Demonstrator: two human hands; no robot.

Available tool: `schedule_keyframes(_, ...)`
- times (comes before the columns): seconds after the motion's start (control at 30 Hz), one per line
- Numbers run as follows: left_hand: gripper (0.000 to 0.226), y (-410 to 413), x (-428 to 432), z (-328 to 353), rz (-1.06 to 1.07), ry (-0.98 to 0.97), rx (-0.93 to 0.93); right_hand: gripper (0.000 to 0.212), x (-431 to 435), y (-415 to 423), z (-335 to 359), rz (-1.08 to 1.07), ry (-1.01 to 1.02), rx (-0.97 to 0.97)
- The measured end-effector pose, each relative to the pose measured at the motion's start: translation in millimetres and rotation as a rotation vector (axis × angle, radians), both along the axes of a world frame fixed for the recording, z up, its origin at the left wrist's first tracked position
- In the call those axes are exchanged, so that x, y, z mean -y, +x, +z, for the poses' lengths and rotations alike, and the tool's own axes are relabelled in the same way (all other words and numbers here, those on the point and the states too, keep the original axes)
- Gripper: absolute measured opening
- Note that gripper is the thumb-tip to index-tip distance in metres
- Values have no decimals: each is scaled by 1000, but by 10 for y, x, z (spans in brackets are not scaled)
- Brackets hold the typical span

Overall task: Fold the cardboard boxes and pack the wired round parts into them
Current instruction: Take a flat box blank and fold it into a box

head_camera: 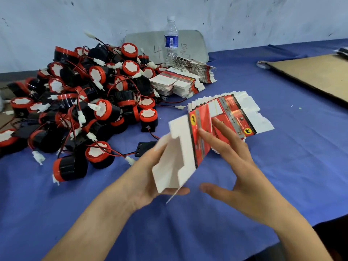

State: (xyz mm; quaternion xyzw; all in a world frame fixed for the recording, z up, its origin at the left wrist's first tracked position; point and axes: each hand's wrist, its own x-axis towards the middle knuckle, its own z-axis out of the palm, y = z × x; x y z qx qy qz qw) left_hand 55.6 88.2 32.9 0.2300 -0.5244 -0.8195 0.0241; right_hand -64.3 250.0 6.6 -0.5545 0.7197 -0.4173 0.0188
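My left hand (pixel 148 178) grips a flat red-and-white cardboard box blank (pixel 180 147) from below, thumb under its lower edge, holding it tilted above the blue table. My right hand (pixel 231 166) is spread, its straight fingers pressing on the blank's red printed face. Just behind lies a fanned stack of the same flat box blanks (pixel 243 112). A big heap of black-and-red round parts (pixel 79 102) with red and black wires and white plugs fills the left of the table.
More stacks of flat blanks (pixel 188 78) lie behind the heap's right edge. A water bottle (pixel 171 38) stands before a grey board (pixel 195 44) at the wall. A brown cardboard sheet (pixel 310 72) lies far right. The table is covered in blue cloth (pixel 282 166).
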Motion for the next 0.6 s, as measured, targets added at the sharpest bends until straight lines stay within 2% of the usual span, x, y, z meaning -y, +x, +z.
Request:
schedule_keyframes(0.07, 43, -5, 4, 22, -58, -34, 27, 99, 6, -4, 43, -43, -7, -52)
schedule_keyframes(0.2, 35, 3, -18, 51, -79, -103, -14, 99, 36, -6, 103, -9, -128, -125)
schedule_keyframes(0.3, 43, 57, -48, 59, -100, -142, -15, 92, 53, -5, 127, 57, -211, -110)
schedule_keyframes(0.4, 33, 90, -33, 30, -56, -166, -87, 96, 55, 6, 136, 56, -226, -50)
schedule_keyframes(0.47, 32, 19, -20, -23, 56, -217, -103, 96, 59, 25, 102, 55, -240, 51)
schedule_keyframes(0.53, 44, -24, -15, -77, 188, -363, -190, 88, 65, 57, 38, 107, -270, 166)
schedule_keyframes(0.6, 60, -5, -75, -142, 90, -643, -408, 78, 82, 96, -35, 120, -271, 198)
